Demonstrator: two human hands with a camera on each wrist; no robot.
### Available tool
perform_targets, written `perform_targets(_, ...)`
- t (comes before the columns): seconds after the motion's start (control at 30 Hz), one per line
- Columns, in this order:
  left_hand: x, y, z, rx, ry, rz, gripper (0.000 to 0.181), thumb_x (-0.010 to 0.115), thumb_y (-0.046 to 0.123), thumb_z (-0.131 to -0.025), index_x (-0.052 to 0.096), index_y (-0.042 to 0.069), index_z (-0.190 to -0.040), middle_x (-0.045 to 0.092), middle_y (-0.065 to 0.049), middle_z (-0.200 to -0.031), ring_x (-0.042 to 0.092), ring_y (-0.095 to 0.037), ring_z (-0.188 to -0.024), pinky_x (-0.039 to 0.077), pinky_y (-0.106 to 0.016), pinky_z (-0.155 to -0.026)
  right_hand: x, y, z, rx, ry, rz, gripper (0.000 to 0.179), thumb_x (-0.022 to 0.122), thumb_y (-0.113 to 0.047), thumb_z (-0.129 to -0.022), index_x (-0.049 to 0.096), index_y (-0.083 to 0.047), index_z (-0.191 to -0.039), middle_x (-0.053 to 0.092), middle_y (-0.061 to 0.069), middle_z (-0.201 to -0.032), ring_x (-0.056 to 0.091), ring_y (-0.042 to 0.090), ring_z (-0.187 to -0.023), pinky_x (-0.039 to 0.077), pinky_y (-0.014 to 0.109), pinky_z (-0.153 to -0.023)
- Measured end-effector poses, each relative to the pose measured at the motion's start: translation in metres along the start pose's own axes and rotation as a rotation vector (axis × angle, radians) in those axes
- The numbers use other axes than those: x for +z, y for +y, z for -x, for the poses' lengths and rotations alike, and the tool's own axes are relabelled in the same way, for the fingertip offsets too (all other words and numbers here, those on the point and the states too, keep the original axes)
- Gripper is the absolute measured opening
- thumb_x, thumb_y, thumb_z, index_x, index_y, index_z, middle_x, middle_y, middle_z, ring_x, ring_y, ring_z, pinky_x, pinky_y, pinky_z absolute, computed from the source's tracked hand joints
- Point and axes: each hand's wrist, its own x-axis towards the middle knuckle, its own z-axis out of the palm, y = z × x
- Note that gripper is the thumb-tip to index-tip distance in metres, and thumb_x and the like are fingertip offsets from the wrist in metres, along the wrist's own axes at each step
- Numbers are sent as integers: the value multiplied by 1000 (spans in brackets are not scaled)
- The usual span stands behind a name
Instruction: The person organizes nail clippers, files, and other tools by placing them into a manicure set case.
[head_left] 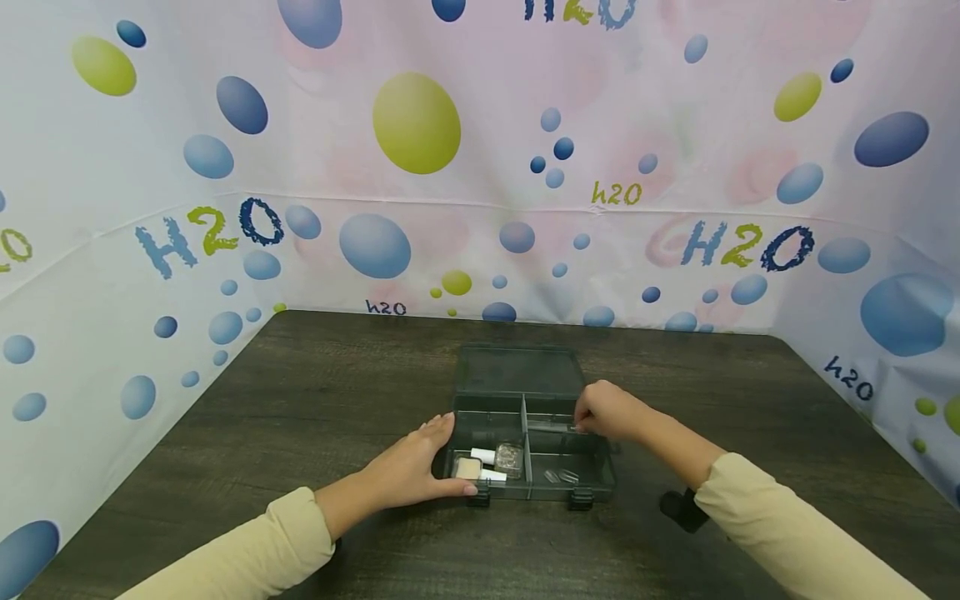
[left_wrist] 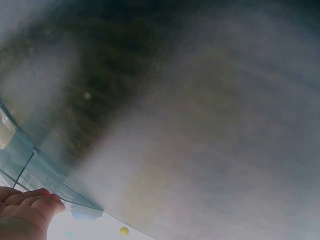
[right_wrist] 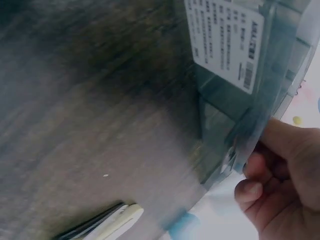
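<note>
A dark see-through plastic box (head_left: 491, 490) lies on the table with its lid (head_left: 517, 371) tipped back. Thumb and fingers spread, my left hand (head_left: 412, 465) rests against its front-left corner. The left compartment holds small square bottles (head_left: 509, 460) with white caps, one filled with beige (head_left: 468, 468). Clear curved pieces (head_left: 567, 477) lie in the front-right compartment. At the back right, my right hand (head_left: 611, 408) pinches the end of a thin clear strip (head_left: 550, 427); its fingertips are partly hidden. In the right wrist view, the right hand (right_wrist: 285, 185) is at the box wall (right_wrist: 220, 122).
Two dark latches (head_left: 580, 499) stick out at the box's front. A black item (head_left: 681, 508) shows beside my right sleeve. A white printed label (right_wrist: 227, 42) is on the box. The brown wood-pattern table (head_left: 360, 358) ends at a patterned curtain (head_left: 480, 250).
</note>
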Motion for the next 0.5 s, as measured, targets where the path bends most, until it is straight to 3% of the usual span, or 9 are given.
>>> perform_targets(0.27, 0, 1, -2, 7, -5, -3, 99, 66, 56, -77, 27, -6, -144, 28, -21, -149, 27, -38, -138, 34, -55, -104, -5, 1, 26, 76, 208, -111, 10, 64, -6, -85, 72, 0, -89, 67, 7, -83, 61, 13, -70, 49, 19, -58)
perform_targets(0.5, 1, 1, -1, -16, -4, -4, 100, 66, 57, -77, 26, -4, -144, 27, -21, -150, 26, -37, -139, 33, -56, -105, -6, 5, 49, 136, 395, -76, 9, 67, -5, -82, 71, -2, -90, 65, 2, -82, 55, 6, -67, 47, 21, -57)
